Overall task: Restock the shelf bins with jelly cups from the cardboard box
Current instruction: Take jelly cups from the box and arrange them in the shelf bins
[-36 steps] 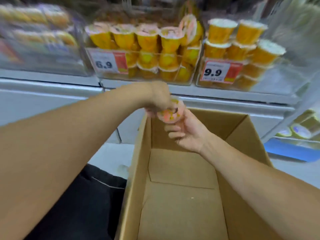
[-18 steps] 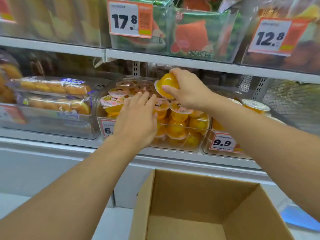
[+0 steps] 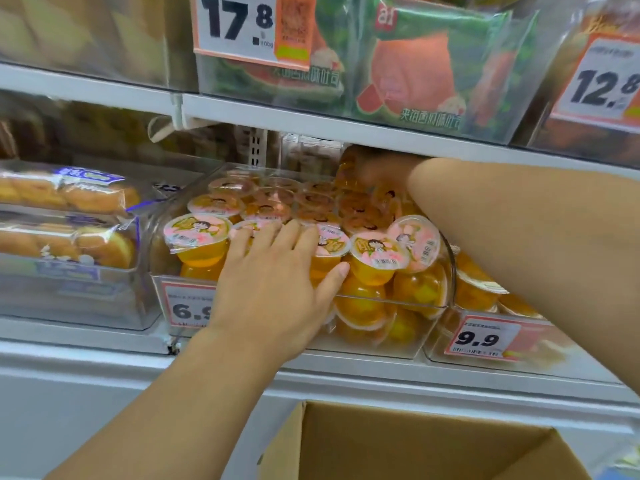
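A clear shelf bin (image 3: 447, 258) with a 6.9 price tag (image 3: 187, 304) is heaped with orange jelly cups (image 3: 375, 258) that have pink printed lids. My left hand (image 3: 277, 282) lies flat on the front cups, fingers straight and thumb against one cup. My right hand (image 3: 384, 171) reaches deep over the pile, just under the upper shelf, and grips one orange jelly cup (image 3: 347, 169) at the back of the bin. The hand is in shadow there. The cardboard box (image 3: 398, 441) stands open below the shelf, and the part in view holds nothing.
A neighbouring bin (image 3: 485, 336) tagged 9.9 holds more yellow cups on the right. Wrapped bread packs (image 3: 69, 216) fill the bin on the left. The upper shelf edge (image 3: 277, 116) hangs low over the bins, carrying watermelon-print packs (image 3: 415, 74).
My right hand carried the jelly cup from the bin's front top to its back under the upper shelf. My left hand settled flat onto the front cups. The view moved closer.
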